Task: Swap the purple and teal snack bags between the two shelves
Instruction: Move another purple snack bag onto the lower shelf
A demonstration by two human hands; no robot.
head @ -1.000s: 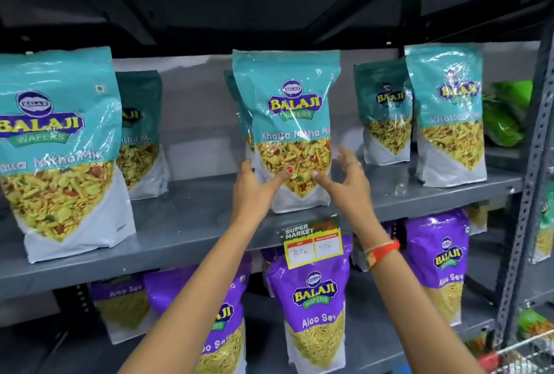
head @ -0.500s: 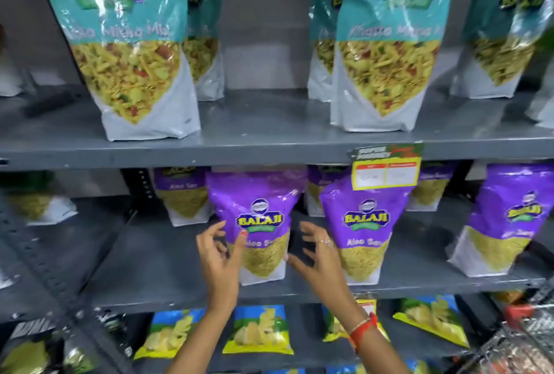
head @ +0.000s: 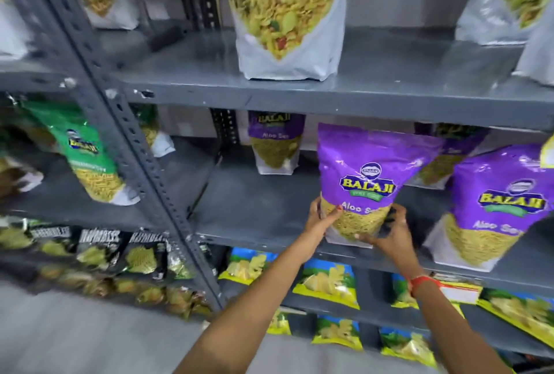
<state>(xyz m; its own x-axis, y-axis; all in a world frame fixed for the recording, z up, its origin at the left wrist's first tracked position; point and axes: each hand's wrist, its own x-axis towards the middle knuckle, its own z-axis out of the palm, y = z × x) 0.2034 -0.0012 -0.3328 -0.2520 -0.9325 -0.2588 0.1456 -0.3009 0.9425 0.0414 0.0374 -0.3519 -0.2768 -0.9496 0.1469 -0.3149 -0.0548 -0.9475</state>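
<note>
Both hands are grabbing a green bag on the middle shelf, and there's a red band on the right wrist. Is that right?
Almost. The bag is purple, not green. The head view shows the left hand and right hand gripping the bottom of a purple bag on the middle shelf. The green bag sits untouched in the next bay to the left. The red band is on the right wrist.

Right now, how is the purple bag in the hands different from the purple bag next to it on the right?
The held purple bag is gripped low on both sides by the left hand and right hand; the right purple bag is untouched. The held purple bag shows whole, while the right purple bag is cut off by the picture's edge. Both are purple Balaji Aloo Sev bags on the lower shelf.
</note>
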